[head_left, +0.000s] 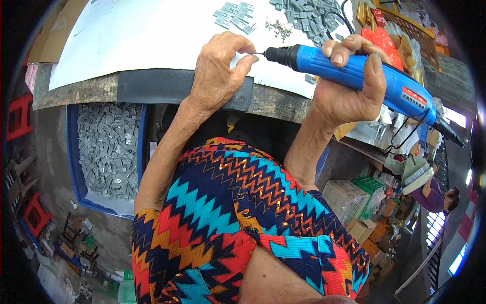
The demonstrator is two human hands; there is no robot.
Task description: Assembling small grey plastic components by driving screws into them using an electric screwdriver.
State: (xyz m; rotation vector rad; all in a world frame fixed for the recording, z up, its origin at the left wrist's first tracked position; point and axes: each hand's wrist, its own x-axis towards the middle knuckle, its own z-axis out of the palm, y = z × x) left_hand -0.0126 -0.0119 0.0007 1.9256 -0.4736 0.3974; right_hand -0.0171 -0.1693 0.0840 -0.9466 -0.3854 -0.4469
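My right hand [349,86] is wrapped around a blue electric screwdriver [334,63], held nearly level above the table's near edge. Its black nose and thin bit point left. At the bit's tip, the thumb and forefinger of my left hand [220,68] come together in a pinch; what they hold, if anything, is too small to make out. Beyond the hands, a small heap of tiny brass-coloured screws [278,30] lies on the white table covering [147,35]. Grey plastic parts [236,16] are laid in rows behind, with a larger pile of grey parts [309,23] to the right.
A blue-rimmed bin [73,152] full of grey parts stands below the table at left. Black cord [331,20] loops near the pile. A red plastic bag [382,43] lies far right. Red stools [38,213] stand at left. Another person [433,195] is at right, by stacked crates [344,200].
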